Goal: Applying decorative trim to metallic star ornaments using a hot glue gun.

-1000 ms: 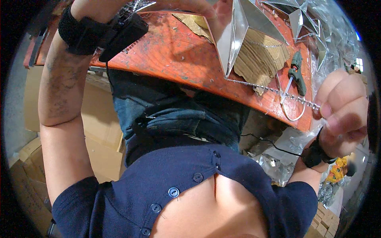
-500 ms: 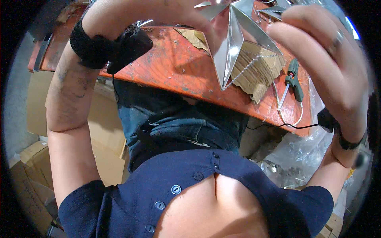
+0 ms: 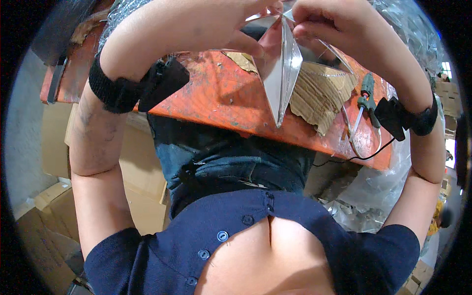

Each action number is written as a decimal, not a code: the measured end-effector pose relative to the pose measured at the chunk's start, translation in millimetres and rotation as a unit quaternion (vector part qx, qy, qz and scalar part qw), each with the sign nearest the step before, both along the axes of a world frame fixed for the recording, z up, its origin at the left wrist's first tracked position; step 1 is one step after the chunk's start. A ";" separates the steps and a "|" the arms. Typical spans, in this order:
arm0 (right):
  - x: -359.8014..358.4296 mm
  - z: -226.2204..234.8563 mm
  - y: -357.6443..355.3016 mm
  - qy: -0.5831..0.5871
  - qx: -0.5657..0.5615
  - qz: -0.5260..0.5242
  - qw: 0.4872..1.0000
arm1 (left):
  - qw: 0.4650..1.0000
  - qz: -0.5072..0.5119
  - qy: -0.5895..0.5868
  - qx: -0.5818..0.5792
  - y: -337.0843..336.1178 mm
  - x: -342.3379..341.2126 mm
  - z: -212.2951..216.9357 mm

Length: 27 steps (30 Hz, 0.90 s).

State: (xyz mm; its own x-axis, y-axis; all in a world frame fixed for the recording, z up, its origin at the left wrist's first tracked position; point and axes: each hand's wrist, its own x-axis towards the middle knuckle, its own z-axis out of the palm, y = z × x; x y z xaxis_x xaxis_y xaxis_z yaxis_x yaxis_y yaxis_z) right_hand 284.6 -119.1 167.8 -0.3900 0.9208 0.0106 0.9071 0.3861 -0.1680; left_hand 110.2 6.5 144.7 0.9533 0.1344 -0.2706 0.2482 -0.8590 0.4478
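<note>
A shiny silver star (image 3: pixel 286 69) with folded, pointed facets is held up over the table's front edge, its long tip pointing down. My left hand (image 3: pixel 226 27) grips it from the left, thumb against a facet; the other fingers are partly cut off by the top edge. My right hand (image 3: pixel 339 22) is at the star's upper middle with fingers curled and pressed together. Whatever those fingertips pinch is hidden. A thin beaded silver trim (image 3: pixel 327 75) shows along the star's right side. Beneath the star, a torn corrugated cardboard piece (image 3: pixel 319 101) lies on the table.
The worn orange-red table (image 3: pixel 211 105) carries a green glue gun (image 3: pixel 367 101) at its right end, with a white cable. Clear plastic wrap (image 3: pixel 378 189) is heaped at the right. Cardboard boxes (image 3: pixel 54 216) stand low at the left. A black cord runs from my right wrist strap.
My right hand has moved left and inward, from spread beside the star to closed fingers at its middle. The star has turned slightly and its tip sits lower in view.
</note>
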 end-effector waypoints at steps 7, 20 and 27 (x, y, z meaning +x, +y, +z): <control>23.1 -12.8 27.3 0.016 -0.096 0.109 0.989 | 0.999 -0.022 0.012 0.023 -6.3 -2.5 7.7; 11.6 -4.5 37.4 0.174 -0.110 -0.044 0.978 | 0.999 -0.007 -0.030 0.041 -8.5 2.5 -4.6; 98.2 -22.1 -0.9 0.276 -0.231 -0.096 0.928 | 0.997 0.062 0.028 0.032 -17.9 13.5 8.1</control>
